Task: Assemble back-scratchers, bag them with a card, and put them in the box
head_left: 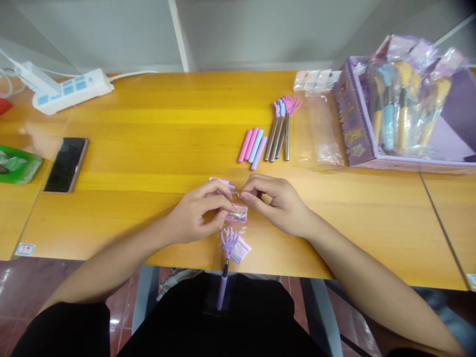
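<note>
My left hand (pixel 197 213) and my right hand (pixel 277 201) meet over the front of the yellow table (pixel 148 148). Both pinch a small clear packet with a pink label (pixel 237 213); fingers of both hands are closed on it. Just below, a purple skeleton-hand back scratcher (pixel 227 258) in a clear sleeve lies over the table's front edge, its handle hanging toward my lap. Further back lie several pastel handles (pixel 253 145) and several metal scratcher stems with claw heads (pixel 280 129).
A purple display box (pixel 353 129) of packed scratchers stands at the right, with clear bags (pixel 323 129) beside it. A phone (pixel 67 163), a white power strip (pixel 70 89) and a green item (pixel 17 166) are at the left.
</note>
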Demonstrator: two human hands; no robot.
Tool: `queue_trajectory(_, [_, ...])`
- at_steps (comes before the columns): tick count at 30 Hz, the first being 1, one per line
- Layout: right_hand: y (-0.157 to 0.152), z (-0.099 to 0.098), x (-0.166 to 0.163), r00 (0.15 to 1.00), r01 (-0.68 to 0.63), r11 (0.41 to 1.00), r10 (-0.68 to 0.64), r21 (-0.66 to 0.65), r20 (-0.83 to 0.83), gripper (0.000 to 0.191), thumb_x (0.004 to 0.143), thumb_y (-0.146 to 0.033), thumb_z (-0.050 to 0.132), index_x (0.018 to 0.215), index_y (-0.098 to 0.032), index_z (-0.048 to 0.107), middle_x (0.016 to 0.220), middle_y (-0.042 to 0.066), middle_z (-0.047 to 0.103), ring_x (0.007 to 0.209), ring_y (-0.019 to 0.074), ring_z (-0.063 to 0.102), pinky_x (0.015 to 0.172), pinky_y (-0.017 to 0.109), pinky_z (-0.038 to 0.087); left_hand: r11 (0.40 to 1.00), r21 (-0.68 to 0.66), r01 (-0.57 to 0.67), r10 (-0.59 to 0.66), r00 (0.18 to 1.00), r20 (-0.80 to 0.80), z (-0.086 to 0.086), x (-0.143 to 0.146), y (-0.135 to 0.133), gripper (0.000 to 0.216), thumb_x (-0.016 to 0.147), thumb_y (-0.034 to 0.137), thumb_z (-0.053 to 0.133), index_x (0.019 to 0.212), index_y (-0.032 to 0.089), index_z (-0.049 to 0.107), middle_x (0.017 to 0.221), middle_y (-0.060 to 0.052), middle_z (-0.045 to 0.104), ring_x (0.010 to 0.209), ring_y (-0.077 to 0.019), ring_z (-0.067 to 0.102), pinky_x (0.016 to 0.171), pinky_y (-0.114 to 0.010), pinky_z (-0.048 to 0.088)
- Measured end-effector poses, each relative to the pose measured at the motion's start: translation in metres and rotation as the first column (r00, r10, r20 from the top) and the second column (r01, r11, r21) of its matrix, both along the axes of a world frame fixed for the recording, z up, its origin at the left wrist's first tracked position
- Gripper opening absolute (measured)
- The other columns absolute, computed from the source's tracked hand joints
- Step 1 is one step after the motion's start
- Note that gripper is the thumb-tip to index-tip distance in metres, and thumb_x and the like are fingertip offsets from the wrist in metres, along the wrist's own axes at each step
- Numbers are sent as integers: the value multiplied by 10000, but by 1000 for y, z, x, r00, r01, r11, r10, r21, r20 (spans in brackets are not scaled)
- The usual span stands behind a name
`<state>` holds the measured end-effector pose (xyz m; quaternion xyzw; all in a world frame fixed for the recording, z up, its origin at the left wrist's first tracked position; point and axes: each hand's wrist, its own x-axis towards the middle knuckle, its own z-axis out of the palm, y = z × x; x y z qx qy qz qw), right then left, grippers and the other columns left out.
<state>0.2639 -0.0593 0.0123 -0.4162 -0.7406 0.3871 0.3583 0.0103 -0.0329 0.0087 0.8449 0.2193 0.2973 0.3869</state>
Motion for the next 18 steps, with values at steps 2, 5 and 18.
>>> queue_trajectory(2, [0,-1,0,1000,3,1000,-3,4,6,219,1101,-295,622,914,-208,696,809,-1,645,729,125,577,679,280,445,1000,-3,3,-3,1000,-6,-1,0,-1,228,987,127,621,1138,246,743,1176,-86,718,1123,-222,718,1021,-412,604])
queue_trajectory(5, [1,-3,0,1000,10,1000,-10,6,5,229,1100,-298,625,903,-204,694,816,4,658,741,129,584,686,281,449,998,-63,-29,29,1000,-1,-6,-1,-5,348,959,122,657,1281,253,678,1189,-81,740,1089,-217,731,996,-396,612])
queue_trajectory(18, [0,2,4,995,-92,993,88,-76,-47,347,1149,-404,541,919,-200,703,830,16,652,752,138,597,715,286,457,989,-138,-57,45,995,-91,0,1,-2,174,925,138,666,1072,226,637,989,-21,723,852,-151,680,806,-298,555])
